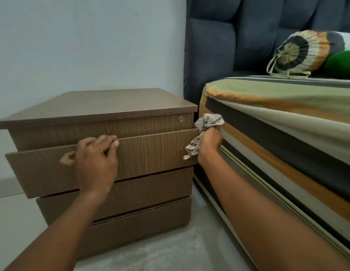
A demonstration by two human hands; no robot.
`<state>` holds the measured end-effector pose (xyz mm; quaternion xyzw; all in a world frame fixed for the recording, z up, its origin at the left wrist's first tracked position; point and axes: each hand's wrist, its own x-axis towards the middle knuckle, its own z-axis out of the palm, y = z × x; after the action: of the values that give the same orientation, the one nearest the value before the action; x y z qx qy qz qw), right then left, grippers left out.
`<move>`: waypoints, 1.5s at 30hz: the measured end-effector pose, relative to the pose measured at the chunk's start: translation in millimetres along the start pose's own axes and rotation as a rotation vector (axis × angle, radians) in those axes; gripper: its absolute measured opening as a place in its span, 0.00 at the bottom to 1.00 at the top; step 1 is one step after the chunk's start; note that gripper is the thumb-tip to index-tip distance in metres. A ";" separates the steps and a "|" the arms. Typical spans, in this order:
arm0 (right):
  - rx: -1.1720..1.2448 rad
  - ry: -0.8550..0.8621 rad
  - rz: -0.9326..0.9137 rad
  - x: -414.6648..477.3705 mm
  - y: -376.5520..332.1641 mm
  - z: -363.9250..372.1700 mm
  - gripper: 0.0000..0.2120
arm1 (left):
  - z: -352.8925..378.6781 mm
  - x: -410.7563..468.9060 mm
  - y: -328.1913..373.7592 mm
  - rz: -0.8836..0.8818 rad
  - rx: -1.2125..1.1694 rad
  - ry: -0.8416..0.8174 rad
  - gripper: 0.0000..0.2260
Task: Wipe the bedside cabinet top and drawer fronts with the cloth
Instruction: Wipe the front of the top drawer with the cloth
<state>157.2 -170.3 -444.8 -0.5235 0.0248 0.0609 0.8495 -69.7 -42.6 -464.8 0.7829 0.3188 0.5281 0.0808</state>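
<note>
A brown wood-grain bedside cabinet (103,103) stands against the wall with a bare top. Its second drawer (154,151) is pulled out a little, and my left hand (96,159) grips that drawer's top edge, fingers curled over it. My right hand (209,143) is at the drawer's right end, shut on a crumpled striped cloth (208,122). The cloth touches the drawer's upper right corner, and a tail of it hangs down over the front. A small round lock (181,119) sits on the top drawer front.
A bed with a striped sheet (278,122) stands close on the right, leaving a narrow gap beside the cabinet. A grey padded headboard (219,45) rises behind it, with a striped bolster (299,51) on the bed. Grey floor (170,251) lies in front.
</note>
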 end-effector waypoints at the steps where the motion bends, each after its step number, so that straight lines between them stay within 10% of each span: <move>1: -0.094 -0.033 -0.112 -13.1 5.4 5.0 0.14 | 0.2 0.6 -1.9 0.006 0.004 -0.003 0.12; 5: -0.414 -0.058 -0.628 -40.7 46.4 8.7 0.16 | -0.9 2.1 -5.0 0.016 0.006 -0.017 0.13; 13: -0.367 -0.033 -0.425 -61.2 127.7 -56.2 0.24 | -23.9 -14.8 8.5 0.038 0.002 -0.019 0.10; 19: -0.536 0.161 -0.794 -78.4 70.9 -12.0 0.21 | -33.8 -31.9 5.2 0.098 0.068 -0.012 0.13; 23: -0.890 -0.014 -1.130 -98.7 69.2 -1.7 0.16 | -49.4 -39.4 -29.8 0.185 0.161 0.028 0.17; 26: -1.000 -0.235 -1.354 -130.5 74.6 18.2 0.15 | -71.0 -30.7 -74.8 -0.070 0.213 0.185 0.20; 33: -1.022 -0.595 -1.560 -221.5 106.3 99.8 0.13 | -110.1 -19.2 -127.2 -0.400 -0.458 0.097 0.08; 45: -1.110 -0.765 -1.876 -259.4 162.0 133.4 0.24 | -134.4 -18.2 -157.6 -0.819 -1.339 -0.208 0.38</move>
<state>-123.8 0.7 -500.8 -0.5848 -0.6629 -0.4372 0.1656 -257.3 42.1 -494.3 0.4337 0.1868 0.4600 0.7520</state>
